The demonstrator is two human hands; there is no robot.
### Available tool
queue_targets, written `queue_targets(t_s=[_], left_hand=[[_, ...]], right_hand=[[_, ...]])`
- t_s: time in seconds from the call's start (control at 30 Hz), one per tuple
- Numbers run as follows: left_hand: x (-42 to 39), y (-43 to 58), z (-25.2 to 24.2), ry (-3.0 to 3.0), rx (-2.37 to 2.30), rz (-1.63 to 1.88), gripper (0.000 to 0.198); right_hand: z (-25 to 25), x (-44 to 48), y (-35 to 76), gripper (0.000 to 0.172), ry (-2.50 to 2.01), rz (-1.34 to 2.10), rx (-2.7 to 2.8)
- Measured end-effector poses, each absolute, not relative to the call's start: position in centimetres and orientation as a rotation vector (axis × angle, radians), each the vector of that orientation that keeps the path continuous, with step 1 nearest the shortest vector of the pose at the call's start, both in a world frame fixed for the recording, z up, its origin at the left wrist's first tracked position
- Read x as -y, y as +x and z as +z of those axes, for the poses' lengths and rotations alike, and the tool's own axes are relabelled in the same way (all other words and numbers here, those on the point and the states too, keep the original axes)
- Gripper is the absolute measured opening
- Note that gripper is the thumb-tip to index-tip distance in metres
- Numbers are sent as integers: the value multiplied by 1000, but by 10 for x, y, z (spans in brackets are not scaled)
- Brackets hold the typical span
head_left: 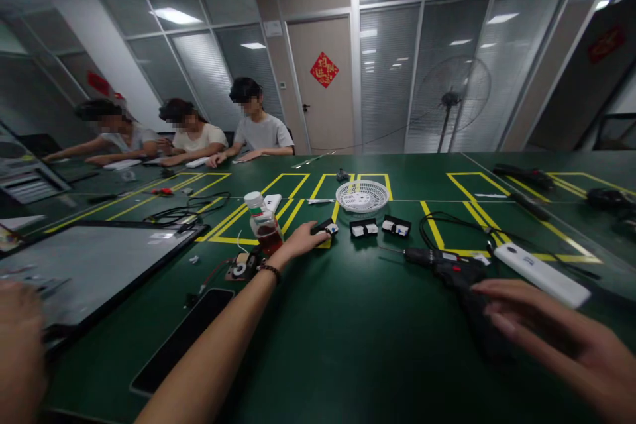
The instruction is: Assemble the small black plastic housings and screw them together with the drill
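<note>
My left hand (pixel 302 242) reaches far forward over the green table (pixel 348 331), its fingers closed on a small black box (pixel 326 227) with white parts in it. Two more such boxes, one (pixel 364 228) and another (pixel 396 226), lie in a row to its right. A bead bracelet is on the left wrist. My right hand (pixel 551 334) hovers low at the right with its fingers stretched out and holds nothing. It is just above and behind a black power screwdriver (pixel 447 270) lying on the table.
A white round fan grille (pixel 362 196) lies behind the boxes. A bottle of red drink (pixel 263 222), a small part with wires (pixel 241 268), a phone (pixel 183 338) and a large flat panel (pixel 89 265) are at the left; a white oblong device (pixel 541 273) at the right. Three people sit far left.
</note>
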State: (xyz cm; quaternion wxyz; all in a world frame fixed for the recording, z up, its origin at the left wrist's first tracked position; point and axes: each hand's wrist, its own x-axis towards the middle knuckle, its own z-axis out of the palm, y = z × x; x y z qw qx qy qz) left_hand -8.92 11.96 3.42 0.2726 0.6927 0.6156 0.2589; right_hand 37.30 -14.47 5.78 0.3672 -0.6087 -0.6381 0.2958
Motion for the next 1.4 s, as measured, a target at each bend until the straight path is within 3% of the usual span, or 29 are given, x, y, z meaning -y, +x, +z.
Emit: queue_targets(t_s=[0.1,0.23,0.43,0.63,0.77,1.03,1.1,1.27,1.4], left_hand=[[-121,-90,35,1849,-1639,612,66],[-131,-89,38,1829,-1678,566,62],[-122,-92,44,1687,-1637,591,56],[-68,-78,34,1122,-1256,995,47],[-37,-55,27,826,-1019,992,39],[-24,-34,27,833,-967,1049,38],[-24,-33,27,830,-972,1064,39],[-24,-27,31,849,-1006,1119,39],[-22,-25,28,894,-1039,1182,40]], right_hand=[[74,109,361,55,-1827,678,1713],[39,84,369,68,-2038,512,1711],[7,59,380,81,-2188,664,1712],[5,51,382,77,-2188,542,1683],[12,58,378,71,-2141,487,1635],[51,102,344,72,-1854,306,1309],[65,106,332,66,-1710,455,1216],[87,98,299,33,-1295,1184,1436],[92,88,274,50,-1155,1389,1336]])
